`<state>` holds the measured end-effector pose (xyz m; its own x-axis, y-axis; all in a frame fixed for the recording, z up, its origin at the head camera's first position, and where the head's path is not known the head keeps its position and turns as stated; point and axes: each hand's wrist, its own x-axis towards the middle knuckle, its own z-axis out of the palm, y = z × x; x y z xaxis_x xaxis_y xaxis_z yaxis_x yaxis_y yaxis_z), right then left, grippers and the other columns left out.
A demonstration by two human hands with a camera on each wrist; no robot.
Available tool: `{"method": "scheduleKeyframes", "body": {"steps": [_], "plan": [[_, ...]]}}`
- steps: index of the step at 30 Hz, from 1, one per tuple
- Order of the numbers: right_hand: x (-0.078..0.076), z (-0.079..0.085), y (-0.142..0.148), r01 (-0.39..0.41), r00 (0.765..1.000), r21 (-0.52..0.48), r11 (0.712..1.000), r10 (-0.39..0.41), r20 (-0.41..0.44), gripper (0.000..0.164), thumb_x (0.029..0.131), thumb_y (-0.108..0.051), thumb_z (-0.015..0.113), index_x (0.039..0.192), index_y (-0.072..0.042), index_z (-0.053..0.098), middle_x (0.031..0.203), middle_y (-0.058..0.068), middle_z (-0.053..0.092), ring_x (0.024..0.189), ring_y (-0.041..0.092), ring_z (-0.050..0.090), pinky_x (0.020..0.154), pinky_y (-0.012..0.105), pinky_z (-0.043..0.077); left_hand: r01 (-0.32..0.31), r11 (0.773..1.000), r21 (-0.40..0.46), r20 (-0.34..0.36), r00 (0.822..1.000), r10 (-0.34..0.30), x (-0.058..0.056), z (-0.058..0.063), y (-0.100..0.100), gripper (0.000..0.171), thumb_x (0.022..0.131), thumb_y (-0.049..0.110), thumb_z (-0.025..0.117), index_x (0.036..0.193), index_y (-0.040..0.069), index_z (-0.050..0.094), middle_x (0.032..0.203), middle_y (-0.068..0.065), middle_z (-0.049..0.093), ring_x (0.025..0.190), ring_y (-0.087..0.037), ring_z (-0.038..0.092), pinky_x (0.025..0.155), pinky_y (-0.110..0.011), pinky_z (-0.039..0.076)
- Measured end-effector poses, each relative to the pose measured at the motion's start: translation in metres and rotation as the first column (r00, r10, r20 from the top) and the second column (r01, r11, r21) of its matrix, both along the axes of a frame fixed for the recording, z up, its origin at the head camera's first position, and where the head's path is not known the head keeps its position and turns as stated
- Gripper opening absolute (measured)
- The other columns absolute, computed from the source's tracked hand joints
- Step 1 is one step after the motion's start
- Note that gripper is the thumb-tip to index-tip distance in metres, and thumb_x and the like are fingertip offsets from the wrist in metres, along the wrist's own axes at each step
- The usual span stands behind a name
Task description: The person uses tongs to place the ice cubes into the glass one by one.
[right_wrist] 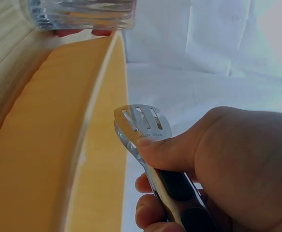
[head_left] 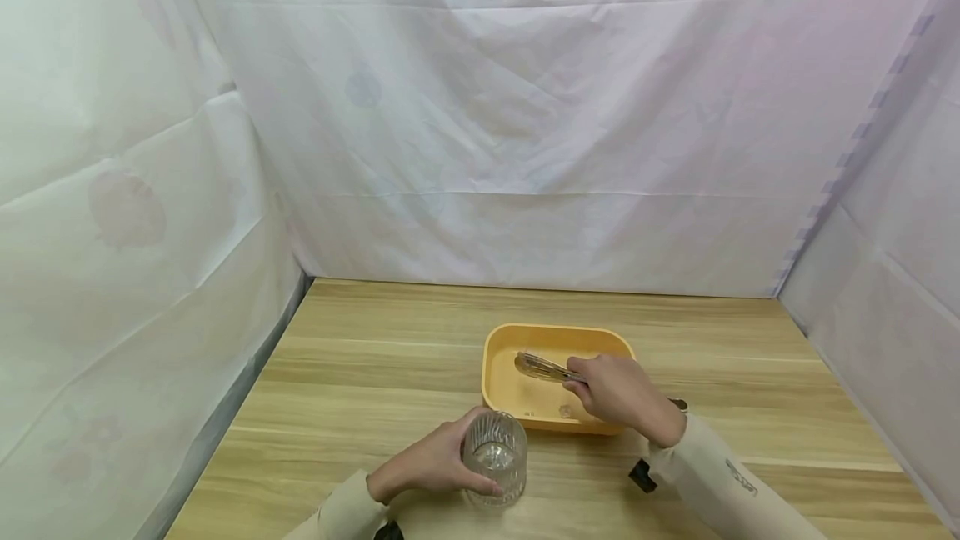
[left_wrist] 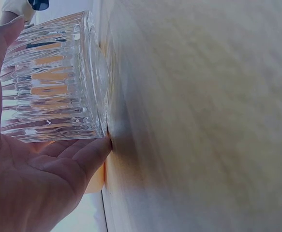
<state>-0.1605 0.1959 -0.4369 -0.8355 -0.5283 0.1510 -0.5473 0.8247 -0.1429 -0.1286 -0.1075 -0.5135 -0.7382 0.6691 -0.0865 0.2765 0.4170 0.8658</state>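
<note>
My left hand [head_left: 442,457] holds a clear ribbed glass [head_left: 497,458] on the wooden table, thumb on the near side and fingers around the far side. In the left wrist view the glass [left_wrist: 53,82] stands with its base at the tabletop. My right hand [head_left: 617,390] grips metal tongs [head_left: 542,367] over the yellow plastic container [head_left: 517,340]. The slotted heads of the tongs [right_wrist: 143,121] lie close together in the right wrist view; whether anything is between them I cannot tell. A small clear piece [head_left: 566,412] sits inside the container near its front wall.
The wooden tabletop [head_left: 375,357] extends around the container and glass. White cloth [head_left: 465,123] hangs behind the table and along both sides. A dark strap end [head_left: 642,475] hangs by the right wrist.
</note>
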Motion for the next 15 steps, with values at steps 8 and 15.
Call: {"method": "scheduleKeyframes", "body": {"steps": [8, 15], "plan": [[0.0058, 0.0063, -0.0004, -0.02, 0.999, -0.024, 1.0, 0.019, -0.03, 0.03, 0.094, -0.027, 0.068, 0.074, -0.021, 0.046, 0.054, -0.011, 0.032, 0.046, 0.002, 0.029, 0.044, 0.02, 0.022, 0.005, 1.0, 0.004, -0.003, 1.0, -0.005, -0.0007, -0.0009, -0.0004, 0.089, 0.072, 0.042, 0.088, 0.144, 0.031, 0.037, 0.126, 0.005, 0.062, 0.112, -0.01, 0.06, 0.094, -0.031, 0.047], [0.0099, 0.0104, -0.0017, -0.016, 1.0, -0.032, 0.999, 0.016, -0.006, 0.03, 0.094, -0.027, 0.067, 0.074, -0.021, 0.046, 0.054, -0.012, 0.033, 0.047, 0.002, 0.03, 0.044, 0.02, 0.023, 0.003, 1.0, 0.007, -0.002, 1.0, -0.003, -0.0007, -0.0014, -0.001, 0.09, 0.071, 0.043, 0.088, 0.145, 0.032, 0.036, 0.126, 0.006, 0.062, 0.112, -0.01, 0.06, 0.095, -0.031, 0.047]]}}
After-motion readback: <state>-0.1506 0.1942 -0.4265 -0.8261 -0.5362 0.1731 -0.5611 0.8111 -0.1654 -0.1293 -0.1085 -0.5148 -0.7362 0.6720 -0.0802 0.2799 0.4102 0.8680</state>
